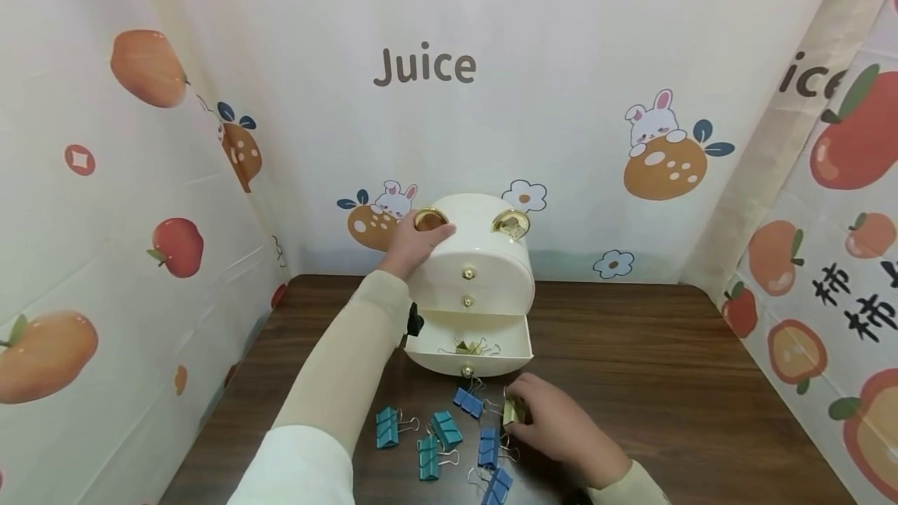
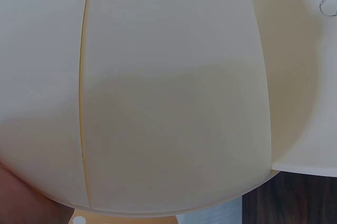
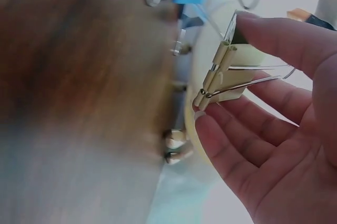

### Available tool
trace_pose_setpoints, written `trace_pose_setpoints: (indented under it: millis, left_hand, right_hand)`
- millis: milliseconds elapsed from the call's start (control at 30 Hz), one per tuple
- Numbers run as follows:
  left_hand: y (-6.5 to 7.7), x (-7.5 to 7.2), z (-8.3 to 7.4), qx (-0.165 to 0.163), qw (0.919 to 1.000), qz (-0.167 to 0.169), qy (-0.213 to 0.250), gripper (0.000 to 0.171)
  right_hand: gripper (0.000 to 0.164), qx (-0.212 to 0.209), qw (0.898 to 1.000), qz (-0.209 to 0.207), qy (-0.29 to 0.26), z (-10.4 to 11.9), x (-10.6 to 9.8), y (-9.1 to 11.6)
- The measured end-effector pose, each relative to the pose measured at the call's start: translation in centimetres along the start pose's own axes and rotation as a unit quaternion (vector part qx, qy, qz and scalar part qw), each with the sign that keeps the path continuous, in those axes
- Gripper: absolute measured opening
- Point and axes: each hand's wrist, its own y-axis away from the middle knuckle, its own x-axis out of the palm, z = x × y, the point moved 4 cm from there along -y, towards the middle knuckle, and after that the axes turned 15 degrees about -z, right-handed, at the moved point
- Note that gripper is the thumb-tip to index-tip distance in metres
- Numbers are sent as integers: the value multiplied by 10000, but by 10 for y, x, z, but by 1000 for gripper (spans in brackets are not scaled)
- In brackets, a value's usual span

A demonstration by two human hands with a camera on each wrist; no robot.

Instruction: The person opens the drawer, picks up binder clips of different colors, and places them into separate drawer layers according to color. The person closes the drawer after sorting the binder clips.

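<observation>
Head view — the right hand [image 1: 554, 421] pinches a yellow clip [image 1: 512, 413] between thumb and fingers, just in front of the open bottom drawer [image 1: 494, 365]. The left hand [image 1: 412, 246] rests at the upper left of the white cabinet [image 1: 480, 256] — whether its fingers are curled, I cannot tell. Work looks partway along: some yellow clips [image 1: 464, 347] already lie inside; the pinched one, three teal clips [image 1: 429, 460] and three blue clips [image 1: 488, 446] are outside, those six on the desk [image 1: 631, 365].
</observation>
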Motion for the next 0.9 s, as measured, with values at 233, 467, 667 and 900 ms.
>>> trace_pose_setpoints:
  millis: [233, 467, 667, 900]
  left_hand:
    - [-1, -1, 1, 17, 10000, -6, 79, 72]
    - [-2, 0, 2, -39, 9999, 31, 100, 72]
    - [-1, 0, 1, -46, 10000, 20, 80, 73]
    - [1, 0, 0, -61, 9999, 6, 87, 72]
  right_hand:
    - [30, 57, 9989, -189, -423, 1, -11, -3]
    - [27, 254, 9907, -129, -1327, -5, -14, -2]
    - [28, 343, 9842, -87, -1732, -7, -19, -3]
    - [28, 320, 9755, 135, -2170, -5, -23, -7]
